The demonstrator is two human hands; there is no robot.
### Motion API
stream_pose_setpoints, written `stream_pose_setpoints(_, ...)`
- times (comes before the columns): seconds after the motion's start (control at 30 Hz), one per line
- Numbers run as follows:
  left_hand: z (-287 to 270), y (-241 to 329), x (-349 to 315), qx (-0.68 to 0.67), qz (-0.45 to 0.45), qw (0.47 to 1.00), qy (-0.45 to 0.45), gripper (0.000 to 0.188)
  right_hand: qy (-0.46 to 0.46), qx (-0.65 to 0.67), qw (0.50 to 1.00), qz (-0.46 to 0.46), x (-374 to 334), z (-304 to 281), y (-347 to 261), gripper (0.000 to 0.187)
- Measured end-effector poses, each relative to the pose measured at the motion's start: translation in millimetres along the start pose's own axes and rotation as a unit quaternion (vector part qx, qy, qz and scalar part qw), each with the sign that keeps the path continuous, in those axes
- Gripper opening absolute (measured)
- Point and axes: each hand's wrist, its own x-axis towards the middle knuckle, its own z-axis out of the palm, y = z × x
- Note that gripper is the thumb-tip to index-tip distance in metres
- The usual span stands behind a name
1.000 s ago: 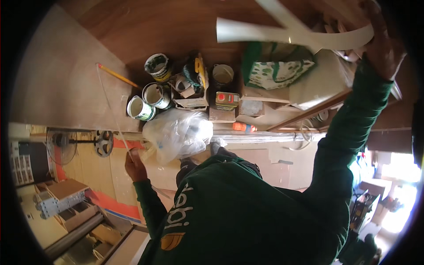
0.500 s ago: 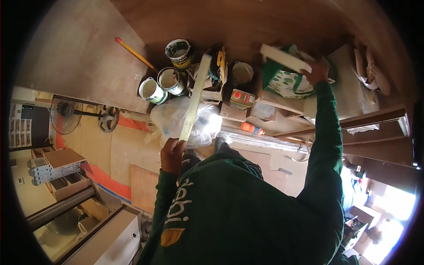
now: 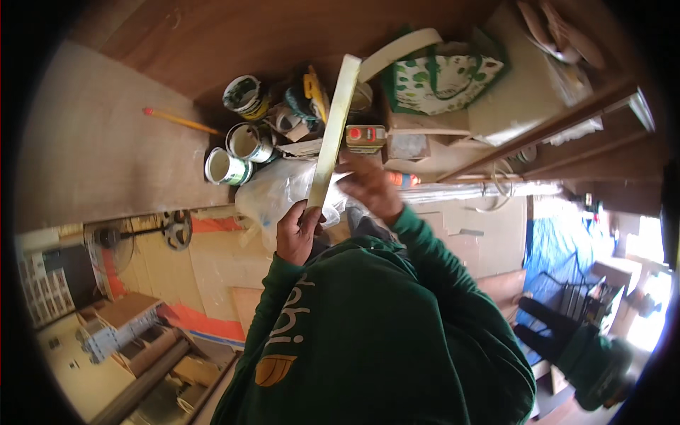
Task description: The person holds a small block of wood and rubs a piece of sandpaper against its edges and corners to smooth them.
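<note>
My left hand [image 3: 296,232] is closed round the lower end of a long pale wooden strip [image 3: 333,131], which tilts up and away from me. Just right of the strip, my right hand [image 3: 372,185] is blurred by motion; its fingers look apart, with nothing seen in them. A second pale strip [image 3: 400,51] rests beyond, one end against a green and white shopping bag [image 3: 450,81]. Behind the held strip stand a red-capped tin [image 3: 365,136] and a partly hidden bucket [image 3: 362,98].
Several paint buckets [image 3: 228,168] stand at the left beside crumpled clear plastic [image 3: 273,195]. An orange bottle [image 3: 404,178] lies near the shelf edge. A standing fan [image 3: 110,241] is at far left. Another person [image 3: 595,361] is at the lower right, near a blue sheet [image 3: 559,248].
My right hand has let go of the second strip by the bag and come back toward my left hand. The held strip has shifted right, and my view has turned.
</note>
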Motion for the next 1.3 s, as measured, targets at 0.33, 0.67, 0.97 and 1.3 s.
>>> stream_pose_setpoints(0.33, 5, 17, -18, -0.018, -0.023, 0.992, -0.120, 0.014, 0.195, 0.030, 0.980, 0.007, -48, 61, -5, 0.019)
stream_pose_setpoints(0.67, -67, -21, -78, 0.132, 0.027, 0.957, -0.257, 0.010, 0.380, 0.223, 0.897, -0.040, -79, -32, -17, 0.021)
stream_pose_setpoints(0.97, -55, -41, -87, 0.077, -0.055, 0.919, -0.382, 0.018, 0.480, 0.357, 0.794, -0.103, -191, -1, -3, 0.036)
stream_pose_setpoints(1.3, 82, -13, -96, 0.189, -0.025, 0.843, -0.503, 0.033, 0.651, 0.272, 0.704, -0.083, -264, 4, 12, 0.037)
